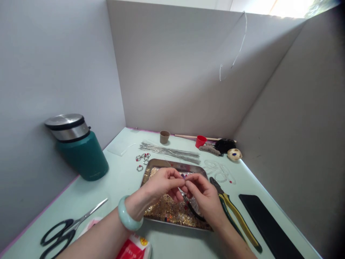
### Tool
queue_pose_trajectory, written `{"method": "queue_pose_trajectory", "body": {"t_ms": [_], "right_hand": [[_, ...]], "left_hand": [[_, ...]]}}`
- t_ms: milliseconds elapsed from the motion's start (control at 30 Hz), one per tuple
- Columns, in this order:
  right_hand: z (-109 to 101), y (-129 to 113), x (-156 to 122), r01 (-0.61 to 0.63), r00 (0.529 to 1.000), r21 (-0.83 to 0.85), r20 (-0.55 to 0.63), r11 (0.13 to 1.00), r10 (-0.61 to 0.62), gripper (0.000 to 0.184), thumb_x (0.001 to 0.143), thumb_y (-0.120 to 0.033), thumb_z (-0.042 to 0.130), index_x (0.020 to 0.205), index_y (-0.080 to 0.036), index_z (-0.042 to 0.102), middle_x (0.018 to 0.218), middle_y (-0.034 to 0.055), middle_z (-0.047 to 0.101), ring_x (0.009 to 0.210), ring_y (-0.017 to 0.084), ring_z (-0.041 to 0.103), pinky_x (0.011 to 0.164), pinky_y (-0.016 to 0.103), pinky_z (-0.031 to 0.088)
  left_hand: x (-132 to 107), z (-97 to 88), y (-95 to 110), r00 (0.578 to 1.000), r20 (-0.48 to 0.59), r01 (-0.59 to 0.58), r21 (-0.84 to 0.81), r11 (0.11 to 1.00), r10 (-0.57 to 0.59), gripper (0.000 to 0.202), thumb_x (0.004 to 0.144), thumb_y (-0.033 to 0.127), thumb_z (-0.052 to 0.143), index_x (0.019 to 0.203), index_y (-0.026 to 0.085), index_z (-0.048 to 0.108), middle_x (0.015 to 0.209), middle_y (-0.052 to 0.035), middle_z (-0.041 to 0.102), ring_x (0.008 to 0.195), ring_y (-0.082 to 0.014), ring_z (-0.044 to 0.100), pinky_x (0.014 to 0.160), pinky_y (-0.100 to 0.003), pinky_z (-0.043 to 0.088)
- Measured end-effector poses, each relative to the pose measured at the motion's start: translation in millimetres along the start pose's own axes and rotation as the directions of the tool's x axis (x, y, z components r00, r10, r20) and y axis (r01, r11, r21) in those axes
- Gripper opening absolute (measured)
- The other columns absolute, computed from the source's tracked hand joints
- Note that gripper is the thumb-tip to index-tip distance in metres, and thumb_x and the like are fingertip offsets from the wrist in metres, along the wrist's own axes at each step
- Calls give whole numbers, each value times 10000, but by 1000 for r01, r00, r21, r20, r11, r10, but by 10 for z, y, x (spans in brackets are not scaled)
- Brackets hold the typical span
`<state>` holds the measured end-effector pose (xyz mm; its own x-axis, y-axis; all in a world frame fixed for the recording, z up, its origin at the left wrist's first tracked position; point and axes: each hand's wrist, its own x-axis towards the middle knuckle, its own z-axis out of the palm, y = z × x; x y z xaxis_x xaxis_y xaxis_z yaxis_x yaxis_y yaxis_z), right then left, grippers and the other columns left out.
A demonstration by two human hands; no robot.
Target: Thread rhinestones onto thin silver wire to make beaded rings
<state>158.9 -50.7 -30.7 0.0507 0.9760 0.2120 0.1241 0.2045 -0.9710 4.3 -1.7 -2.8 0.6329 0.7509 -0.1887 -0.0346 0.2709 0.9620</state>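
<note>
Both hands are meeting over the tray (147, 172): left hand (163, 187) and right hand (202, 196) are pinching a tiny bead piece (184, 176) between fingertips. If I'm slipping, it's dropping among the loose beads (168, 210), and the pliers (192, 208) under my right palm are likely snagging.

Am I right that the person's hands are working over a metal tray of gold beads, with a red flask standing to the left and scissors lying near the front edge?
Not quite: the flask is dark green with a steel lid, not red, as the head view shows. The rest holds: the left hand and right hand meet over the metal tray of gold beads, and the scissors lie near the front edge.
</note>
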Motion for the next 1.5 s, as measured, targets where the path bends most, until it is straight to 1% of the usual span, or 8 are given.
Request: {"method": "queue_pose_trajectory", "body": {"t_ms": [100,267,433,633,867,1100,1267,1500], "right_hand": [[-110,10,18,59,998,-304,14,951,-57,142,849,-326,531,829,-204,600,751,23,613,621,148,532,582,260,404],[-205,47,8,180,978,-760,206,624,-32,125,740,-246,645,627,-216,601,626,15,615,569,167,525,550,271,320],[-64,-31,-32,171,982,-545,165,821,-95,150,856,-302,521,771,-223,616,741,14,626,682,174,555,629,272,376],[54,-77,-52,-59,996,-215,52,975,72,223,854,-372,519,755,-188,597,593,-21,535,541,131,485,529,241,361],[82,2,-36,-203,978,142,66,969,195,257,808,-374,594,670,-158,574,550,-32,528,465,78,423,466,204,317],[88,78,-24,-373,928,422,178,827,328,205,772,-324,632,717,-129,599,587,-13,574,407,46,422,417,183,280],[112,79,-28,-320,946,285,152,903,287,263,806,-381,594,687,-150,550,593,-24,551,436,55,416,428,188,280],[-70,52,37,-47,999,-364,1,930,51,189,860,-352,487,847,-189,582,716,7,603,595,139,528,576,250,398]], "left_hand": [[11,-22,19,993,-111,-32,-15,999,30,241,723,312,656,775,147,488,730,-55,665,473,-103,587,474,-234,456],[6,-64,51,980,-197,-13,-55,998,2,208,718,282,665,764,139,521,736,-43,637,463,-84,550,486,-236,451],[-15,-73,11,991,-131,-45,-87,995,33,170,704,269,684,742,140,581,657,6,565,485,-68,512,516,-223,443],[8,-38,-87,992,-117,-52,-85,995,41,176,689,281,698,728,136,605,597,24,533,443,-62,479,469,-214,414],[1,6,-23,994,-111,15,-9,1000,-15,179,708,288,657,689,113,621,620,-19,580,438,-76,499,461,-223,409],[7,-18,5,997,-78,28,5,1000,-27,191,714,286,646,672,102,616,615,-26,594,428,-63,500,457,-201,375],[16,-9,-6,994,-109,-2,41,999,6,192,697,282,675,706,112,586,562,0,575,427,-66,505,450,-194,391],[0,-39,40,982,-187,13,29,1000,-8,165,766,263,600,756,150,480,760,-51,660,444,-93,572,459,-235,450]]}}
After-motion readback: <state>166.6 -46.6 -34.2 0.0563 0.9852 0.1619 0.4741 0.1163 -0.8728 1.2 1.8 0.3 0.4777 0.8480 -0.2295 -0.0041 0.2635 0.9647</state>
